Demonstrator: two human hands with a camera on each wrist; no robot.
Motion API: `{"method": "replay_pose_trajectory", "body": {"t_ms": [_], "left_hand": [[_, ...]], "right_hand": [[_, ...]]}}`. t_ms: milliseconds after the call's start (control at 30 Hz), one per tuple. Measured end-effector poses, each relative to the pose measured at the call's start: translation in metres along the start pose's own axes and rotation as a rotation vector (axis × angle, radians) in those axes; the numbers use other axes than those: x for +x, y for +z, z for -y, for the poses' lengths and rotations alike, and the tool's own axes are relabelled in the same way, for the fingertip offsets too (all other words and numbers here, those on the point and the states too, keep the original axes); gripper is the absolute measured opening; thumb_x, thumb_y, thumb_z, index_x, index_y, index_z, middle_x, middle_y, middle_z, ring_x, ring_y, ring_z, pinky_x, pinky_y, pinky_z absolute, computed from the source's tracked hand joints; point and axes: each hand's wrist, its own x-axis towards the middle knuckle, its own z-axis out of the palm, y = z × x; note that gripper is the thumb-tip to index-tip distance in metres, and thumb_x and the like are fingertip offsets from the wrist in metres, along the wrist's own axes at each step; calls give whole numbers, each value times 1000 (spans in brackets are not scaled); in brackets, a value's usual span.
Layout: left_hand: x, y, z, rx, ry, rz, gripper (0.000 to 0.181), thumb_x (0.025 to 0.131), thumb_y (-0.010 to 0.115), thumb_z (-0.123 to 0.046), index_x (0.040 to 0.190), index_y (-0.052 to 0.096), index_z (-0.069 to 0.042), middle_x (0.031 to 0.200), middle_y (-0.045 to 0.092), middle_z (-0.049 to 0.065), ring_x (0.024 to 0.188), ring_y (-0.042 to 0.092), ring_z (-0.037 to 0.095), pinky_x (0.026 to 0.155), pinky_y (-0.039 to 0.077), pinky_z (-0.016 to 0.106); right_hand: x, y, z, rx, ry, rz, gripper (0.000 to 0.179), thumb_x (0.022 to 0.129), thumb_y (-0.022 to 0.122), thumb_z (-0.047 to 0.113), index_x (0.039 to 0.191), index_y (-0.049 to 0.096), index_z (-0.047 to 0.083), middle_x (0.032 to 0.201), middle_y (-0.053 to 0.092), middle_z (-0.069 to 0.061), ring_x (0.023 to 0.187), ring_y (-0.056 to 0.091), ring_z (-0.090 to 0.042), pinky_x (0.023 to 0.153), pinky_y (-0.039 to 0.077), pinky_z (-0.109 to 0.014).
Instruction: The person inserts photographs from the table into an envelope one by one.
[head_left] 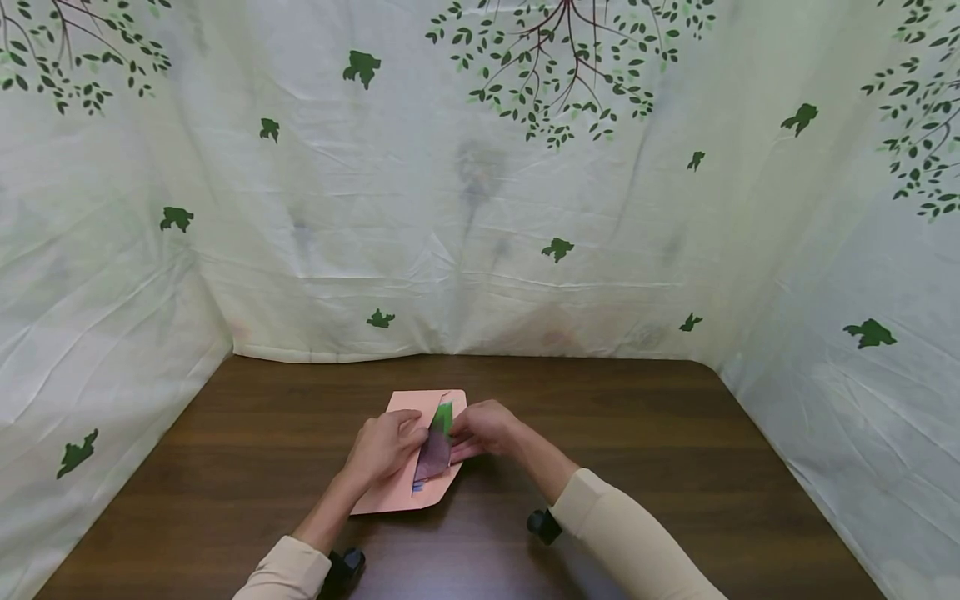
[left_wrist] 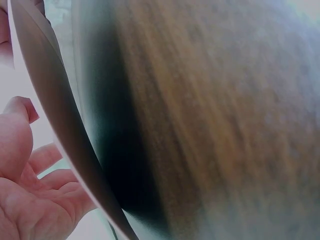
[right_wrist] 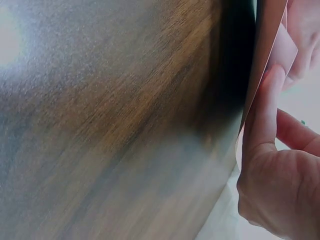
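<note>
A pink paper envelope (head_left: 400, 498) is held tilted over the table's middle, with a long slit-like opening down its front. Inside the opening a purple piece of paper (head_left: 432, 457) shows, with a green piece (head_left: 443, 417) above it and a bit of blue below. My left hand (head_left: 384, 446) grips the envelope's left part, fingers and thumb at the opening's left edge. From the right, my right hand (head_left: 483, 429) pinches at the right edge of the purple paper. In the right wrist view, one finger (right_wrist: 270, 100) lies straight along the pink paper; its tip overlaps a paler fold.
The brown wooden table (head_left: 637, 433) spreads out around both hands. Behind and at the sides hangs a white cloth (head_left: 337, 225) printed with leaves and branches. A black wrist camera (head_left: 544, 527) sits under the right forearm, another (head_left: 348, 564) by the left.
</note>
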Motion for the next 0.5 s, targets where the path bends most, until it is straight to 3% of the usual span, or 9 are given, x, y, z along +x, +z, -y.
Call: {"method": "replay_pose_trajectory", "body": {"t_ms": [500], "left_hand": [[1, 2, 2, 6, 9, -9, 41, 89, 65, -24, 125, 71, -4, 121, 73, 17, 111, 67, 42, 91, 51, 53]], "right_hand": [[2, 2, 1, -7, 26, -37, 15, 93, 56, -2, 101, 67, -9, 80, 67, -14, 60, 71, -20, 68, 61, -35]]}}
